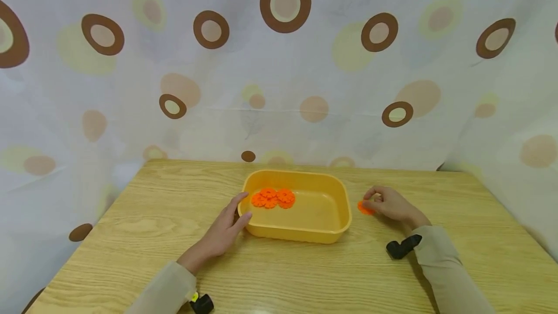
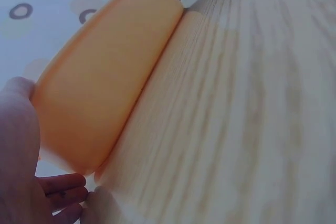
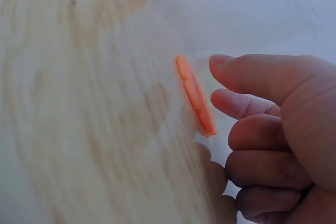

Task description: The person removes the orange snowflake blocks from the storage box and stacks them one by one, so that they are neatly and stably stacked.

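A yellow plastic tray (image 1: 296, 232) sits on the table, with several orange notched discs (image 1: 285, 196) gathered in its left part. My left hand (image 1: 222, 231) holds the tray by its left end, thumb at the rim; the left wrist view shows the lower fingers (image 2: 65, 184) loosely bent by the bottom corner. Right of the tray, another orange disc (image 3: 195, 95) lies on the table. My right hand (image 1: 392, 205) hovers over it. In the right wrist view, thumb and index finger are slightly parted just beside the disc, with the other fingers curled in.
The light wood table (image 1: 279, 275) reaches back to a patterned cloth (image 1: 279, 76) that hangs behind and at both sides. A black wrist camera (image 1: 403, 247) is strapped at the right sleeve, and another black camera (image 1: 202, 303) at the left one.
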`<state>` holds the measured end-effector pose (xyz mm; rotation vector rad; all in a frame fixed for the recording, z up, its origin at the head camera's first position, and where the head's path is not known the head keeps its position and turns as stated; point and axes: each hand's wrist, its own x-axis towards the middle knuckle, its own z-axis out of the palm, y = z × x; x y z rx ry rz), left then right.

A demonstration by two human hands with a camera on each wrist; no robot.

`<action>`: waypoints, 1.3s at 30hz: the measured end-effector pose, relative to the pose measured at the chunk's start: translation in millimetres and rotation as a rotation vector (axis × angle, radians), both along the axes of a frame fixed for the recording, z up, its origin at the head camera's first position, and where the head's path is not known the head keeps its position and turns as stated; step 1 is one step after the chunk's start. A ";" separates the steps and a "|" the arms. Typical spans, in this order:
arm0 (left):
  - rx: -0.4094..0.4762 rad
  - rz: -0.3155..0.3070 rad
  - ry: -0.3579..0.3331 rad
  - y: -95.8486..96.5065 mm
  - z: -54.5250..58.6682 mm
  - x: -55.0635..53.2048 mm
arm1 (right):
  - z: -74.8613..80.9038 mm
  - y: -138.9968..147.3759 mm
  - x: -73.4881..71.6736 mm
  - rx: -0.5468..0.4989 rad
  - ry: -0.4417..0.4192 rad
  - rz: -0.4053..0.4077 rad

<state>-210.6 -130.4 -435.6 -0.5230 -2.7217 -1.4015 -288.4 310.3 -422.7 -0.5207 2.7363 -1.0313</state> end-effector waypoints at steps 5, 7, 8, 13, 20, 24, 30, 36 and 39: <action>-0.015 0.012 0.005 0.2 0.5 0.9 | 0.9 -1.3 0.6 0.002 0.009 -0.006; -0.025 0.013 0.002 0.5 0.5 0.9 | 1.0 -1.0 0.3 0.000 0.012 -0.001; -0.026 0.011 0.003 0.9 1.1 1.1 | 1.1 -0.6 0.0 -0.005 0.013 0.000; -0.006 0.015 0.025 1.3 4.7 -0.5 | 5.9 -4.1 -4.6 -0.068 0.025 -0.011; 0.002 0.017 -0.004 1.2 1.4 1.1 | 12.3 -19.8 -1.7 -0.156 0.021 -0.001; 0.004 0.002 0.013 -0.4 0.6 0.8 | 20.5 -31.2 -0.9 -0.198 0.032 0.050; 0.012 -0.011 0.022 0.1 1.7 -1.1 | 39.8 -44.3 -3.1 -0.175 0.075 0.064; 0.000 -0.008 0.003 -0.5 2.7 0.1 | 55.1 -54.5 -10.1 -0.160 0.082 0.090; 0.004 -0.004 0.003 -0.5 2.3 1.0 | 60.6 -59.2 -14.0 -0.140 0.091 0.102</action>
